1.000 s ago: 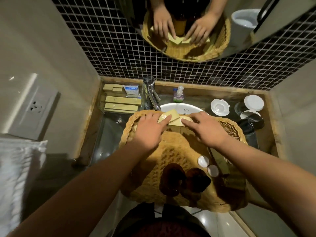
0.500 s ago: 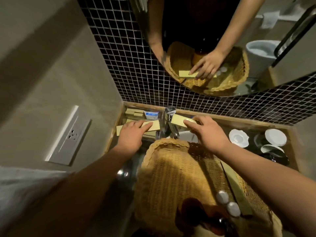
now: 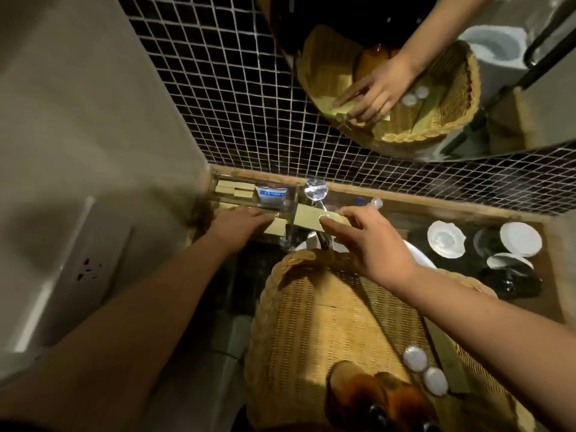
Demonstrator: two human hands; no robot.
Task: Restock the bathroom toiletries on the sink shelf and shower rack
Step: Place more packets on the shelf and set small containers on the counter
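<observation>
A woven basket [image 3: 299, 332] rests over the white sink; it holds two brown bottles [image 3: 383, 403], two small white caps [image 3: 425, 369] and long yellow packets. My left hand [image 3: 240, 224] presses a flat yellow packet [image 3: 276, 227] down in the clear tray [image 3: 249, 198] at the back left of the counter. My right hand [image 3: 371, 241] holds another yellow packet [image 3: 308, 218] by its end, just in front of the chrome tap [image 3: 315, 190]. The tray also holds more yellow packets [image 3: 232, 188] and a small white and blue box [image 3: 270, 194].
White lids [image 3: 520, 239] and dark glasses stand on the counter at the right, beside a white dish [image 3: 445, 238]. A small clear bottle [image 3: 375, 202] stands behind my right hand. A wall socket [image 3: 88, 266] is at the left. The mirror [image 3: 405, 73] above reflects the basket.
Both hands lifted yellow packets out of the basket and carried them forward and left to the tray. The view has moved closer to the wall.
</observation>
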